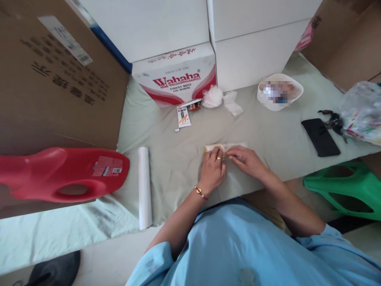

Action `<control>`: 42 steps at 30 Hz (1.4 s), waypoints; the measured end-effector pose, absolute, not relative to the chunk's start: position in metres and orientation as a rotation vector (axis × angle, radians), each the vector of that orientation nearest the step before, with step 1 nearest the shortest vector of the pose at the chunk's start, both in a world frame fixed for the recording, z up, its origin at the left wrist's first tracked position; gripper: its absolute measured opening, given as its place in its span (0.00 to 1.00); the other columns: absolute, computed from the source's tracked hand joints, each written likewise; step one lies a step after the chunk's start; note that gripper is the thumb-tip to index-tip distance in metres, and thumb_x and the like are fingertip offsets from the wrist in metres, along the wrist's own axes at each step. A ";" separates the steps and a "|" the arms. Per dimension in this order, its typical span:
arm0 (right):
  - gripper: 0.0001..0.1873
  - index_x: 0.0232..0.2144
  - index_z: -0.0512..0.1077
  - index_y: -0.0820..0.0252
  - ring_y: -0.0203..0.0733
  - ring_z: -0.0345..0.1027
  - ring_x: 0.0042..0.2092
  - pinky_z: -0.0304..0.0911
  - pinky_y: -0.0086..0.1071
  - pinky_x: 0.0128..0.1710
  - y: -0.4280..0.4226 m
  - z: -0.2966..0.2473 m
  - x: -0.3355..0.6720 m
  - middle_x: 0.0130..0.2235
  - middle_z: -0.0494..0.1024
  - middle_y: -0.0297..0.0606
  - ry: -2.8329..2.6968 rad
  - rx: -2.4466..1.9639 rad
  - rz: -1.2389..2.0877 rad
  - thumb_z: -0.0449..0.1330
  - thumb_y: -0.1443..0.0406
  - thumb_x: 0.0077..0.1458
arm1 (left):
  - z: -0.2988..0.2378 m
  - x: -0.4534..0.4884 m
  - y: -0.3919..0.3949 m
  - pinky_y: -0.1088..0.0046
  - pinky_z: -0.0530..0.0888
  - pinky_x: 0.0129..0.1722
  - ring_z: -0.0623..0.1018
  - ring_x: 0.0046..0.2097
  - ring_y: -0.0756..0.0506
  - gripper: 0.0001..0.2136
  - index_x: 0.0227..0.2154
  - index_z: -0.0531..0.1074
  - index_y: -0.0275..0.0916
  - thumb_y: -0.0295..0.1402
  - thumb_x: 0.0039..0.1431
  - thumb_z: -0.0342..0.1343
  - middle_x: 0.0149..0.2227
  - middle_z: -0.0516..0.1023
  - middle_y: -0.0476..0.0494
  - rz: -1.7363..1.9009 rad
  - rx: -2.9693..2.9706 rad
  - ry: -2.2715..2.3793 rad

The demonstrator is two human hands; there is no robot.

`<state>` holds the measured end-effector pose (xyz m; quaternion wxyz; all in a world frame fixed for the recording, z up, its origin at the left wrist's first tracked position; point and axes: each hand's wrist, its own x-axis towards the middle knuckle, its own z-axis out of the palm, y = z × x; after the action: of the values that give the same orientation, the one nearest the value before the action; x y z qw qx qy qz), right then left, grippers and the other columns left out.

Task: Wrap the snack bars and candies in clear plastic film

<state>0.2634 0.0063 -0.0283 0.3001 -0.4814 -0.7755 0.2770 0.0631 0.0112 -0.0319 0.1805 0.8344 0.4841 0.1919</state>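
Both hands rest on a small flat packet (224, 147) in clear wrap, lying on the pale green cloth (268, 135) near the table's front edge. My left hand (212, 170), with a ring and a red bracelet, presses down on the packet's left part with fingers curled together. My right hand (245, 159) pinches the packet's right side with thumb and fingers closed. Most of the packet is hidden under the hands.
A white roll (144, 186) lies to the left, beside a red plastic jug (62, 173). Behind are a Wahaha carton (178, 75), a small sachet (183, 116), crumpled plastic (212, 97), a white bowl (279, 91), a black phone (320, 137), a filled bag (361, 111) and a green stool (345, 190).
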 end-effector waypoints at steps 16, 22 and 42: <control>0.08 0.42 0.77 0.59 0.44 0.74 0.41 0.65 0.34 0.43 0.053 0.000 0.221 0.40 0.81 0.41 -1.903 -1.842 0.662 0.59 0.63 0.66 | -0.057 0.063 -0.004 0.49 0.67 0.69 0.65 0.72 0.34 0.32 0.71 0.62 0.31 0.28 0.63 0.52 0.72 0.65 0.30 0.425 2.513 1.452; 0.15 0.48 0.77 0.64 0.52 0.71 0.49 0.64 0.39 0.49 0.057 0.004 0.159 0.49 0.78 0.52 -2.306 -1.899 0.488 0.53 0.62 0.73 | -0.059 0.034 -0.015 0.44 0.70 0.68 0.69 0.69 0.34 0.22 0.58 0.73 0.34 0.25 0.61 0.53 0.60 0.77 0.30 0.808 2.398 1.219; 0.22 0.54 0.76 0.55 0.45 0.77 0.46 0.71 0.37 0.49 0.004 -0.004 0.198 0.46 0.82 0.40 -1.634 -1.256 1.318 0.53 0.49 0.71 | -0.030 0.009 -0.022 0.65 0.78 0.48 0.80 0.48 0.42 0.25 0.54 0.73 0.40 0.53 0.64 0.61 0.50 0.80 0.39 0.946 1.161 1.213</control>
<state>0.1977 0.0039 -0.0040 0.3406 -0.4828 -0.6278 0.5067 0.0088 -0.0221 -0.0300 0.5706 0.4947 0.5169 0.4031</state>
